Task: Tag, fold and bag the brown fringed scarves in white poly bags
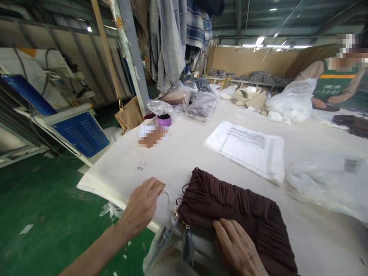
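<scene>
Your left hand [140, 209] pinches the tan tag [158, 186] at nine o'clock of the brown garment [230, 207], which lies ten-to-four on the counter [186, 153] by its near edge, your right hand [238, 249] spread flat on its six o'clock end.

the left hand [142, 209] is bare, and its slim forearm [100, 249] runs uncovered to the lower edge. the right hand [238, 247] is bare too, seen only to the wrist.
</scene>
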### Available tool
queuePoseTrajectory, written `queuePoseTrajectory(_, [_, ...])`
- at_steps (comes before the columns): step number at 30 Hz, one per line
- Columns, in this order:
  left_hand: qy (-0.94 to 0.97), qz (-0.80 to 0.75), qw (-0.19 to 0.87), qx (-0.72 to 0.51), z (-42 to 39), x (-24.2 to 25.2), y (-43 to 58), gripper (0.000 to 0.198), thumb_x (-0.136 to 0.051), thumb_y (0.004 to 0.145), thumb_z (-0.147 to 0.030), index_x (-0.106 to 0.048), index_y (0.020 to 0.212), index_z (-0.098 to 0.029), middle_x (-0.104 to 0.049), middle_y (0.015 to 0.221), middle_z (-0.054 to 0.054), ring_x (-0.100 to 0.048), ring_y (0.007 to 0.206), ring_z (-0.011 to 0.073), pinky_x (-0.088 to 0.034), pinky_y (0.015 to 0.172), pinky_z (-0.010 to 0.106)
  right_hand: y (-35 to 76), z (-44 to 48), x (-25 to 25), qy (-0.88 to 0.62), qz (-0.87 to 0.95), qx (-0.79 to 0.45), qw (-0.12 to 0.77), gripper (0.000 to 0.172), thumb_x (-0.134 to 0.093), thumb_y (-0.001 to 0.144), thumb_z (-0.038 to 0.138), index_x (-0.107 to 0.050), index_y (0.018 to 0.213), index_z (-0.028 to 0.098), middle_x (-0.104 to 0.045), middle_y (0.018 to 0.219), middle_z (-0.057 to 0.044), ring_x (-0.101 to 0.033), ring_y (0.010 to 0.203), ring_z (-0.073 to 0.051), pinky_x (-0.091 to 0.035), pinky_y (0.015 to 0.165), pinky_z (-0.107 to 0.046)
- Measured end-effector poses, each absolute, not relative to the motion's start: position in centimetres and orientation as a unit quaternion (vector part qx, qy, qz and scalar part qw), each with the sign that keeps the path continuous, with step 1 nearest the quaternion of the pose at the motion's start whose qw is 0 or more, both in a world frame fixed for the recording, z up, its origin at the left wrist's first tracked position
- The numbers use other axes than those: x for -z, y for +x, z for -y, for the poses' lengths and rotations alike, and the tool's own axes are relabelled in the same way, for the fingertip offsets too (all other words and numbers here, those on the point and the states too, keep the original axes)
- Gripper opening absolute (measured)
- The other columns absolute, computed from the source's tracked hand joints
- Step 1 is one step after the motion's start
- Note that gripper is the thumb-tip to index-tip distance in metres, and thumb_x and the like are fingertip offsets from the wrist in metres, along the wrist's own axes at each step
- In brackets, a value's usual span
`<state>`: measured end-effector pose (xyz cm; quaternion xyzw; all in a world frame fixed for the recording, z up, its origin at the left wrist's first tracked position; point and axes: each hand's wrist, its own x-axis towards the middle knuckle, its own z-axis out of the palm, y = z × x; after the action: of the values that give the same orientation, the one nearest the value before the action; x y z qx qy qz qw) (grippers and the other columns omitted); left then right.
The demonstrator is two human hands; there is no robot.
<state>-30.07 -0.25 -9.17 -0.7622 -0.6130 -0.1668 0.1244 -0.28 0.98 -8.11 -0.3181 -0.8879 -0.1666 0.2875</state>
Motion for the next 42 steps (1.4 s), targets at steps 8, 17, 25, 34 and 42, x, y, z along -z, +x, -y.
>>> queuePoseTrajectory(8, [-0.752, 0.516, -0.278, 0.302, -1.3, 7.9, -24.9, 0.037, -0.045, 0.084, -0.019, -0.055, 0.119, -0.019, -0.049, 0.131, 0.011, -0.036, 0.128, 0.0243, -0.031, 0.109, 0.043, 0.3, -1.2, 8.2, -0.310, 0.878, 0.135, 0.338, 0.023, -0.037, 0.087, 0.009, -0.059, 0.094, 0.013, -0.064, 0.080, -0.007, -0.060, 0.071, -0.016, -0.051, 0.069, -0.027])
queuePoseTrajectory(17, [-0.445, 0.459, -0.643, 0.422, -5.3, 6.8, -20.1, 0.046, -0.069, 0.065, -0.042, -0.063, 0.101, -0.014, -0.068, 0.083, 0.007, -0.062, 0.080, 0.0235, -0.050, 0.071, 0.034, 0.7, -1.3, 7.9, -0.298, 0.866, 0.104, 0.388, 0.019, -0.042, 0.087, 0.011, -0.058, 0.098, 0.011, -0.062, 0.081, -0.009, -0.058, 0.075, -0.016, -0.052, 0.069, -0.027])
queuePoseTrajectory(25, [-0.296, 0.540, -0.632, 0.470, -4.3, 6.1, -22.3, 0.024, -0.075, 0.054, -0.024, -0.063, 0.073, -0.015, -0.063, 0.063, -0.002, -0.057, 0.061, 0.0107, -0.040, 0.054, 0.018, 0.5, -1.1, 10.6, -0.316, 0.851, 0.048, 0.418, 0.022, -0.046, 0.084, 0.010, -0.058, 0.102, 0.012, -0.062, 0.085, -0.009, -0.057, 0.078, -0.018, -0.050, 0.071, -0.030])
queuePoseTrajectory(34, [-0.162, 0.481, -0.782, 0.362, -5.7, 6.2, -20.6, 0.053, -0.049, 0.078, -0.062, -0.063, 0.074, -0.011, -0.062, 0.057, 0.006, -0.057, 0.053, 0.0188, -0.048, 0.056, 0.029, 0.5, -1.3, 9.0, -0.300, 0.873, 0.075, 0.378, 0.019, -0.047, 0.084, 0.010, -0.058, 0.099, 0.010, -0.062, 0.083, -0.009, -0.058, 0.077, -0.017, -0.051, 0.072, -0.029])
queuePoseTrajectory(42, [-0.166, 0.461, -0.773, 0.404, -4.7, 6.2, -23.0, 0.057, -0.043, 0.083, -0.064, -0.061, 0.085, -0.010, -0.060, 0.063, 0.002, -0.052, 0.049, 0.0099, -0.042, 0.052, 0.020, 0.1, -0.8, 9.2, -0.332, 0.872, 0.076, 0.352, 0.021, -0.043, 0.083, 0.009, -0.059, 0.096, 0.013, -0.062, 0.082, -0.007, -0.057, 0.075, -0.016, -0.050, 0.069, -0.029])
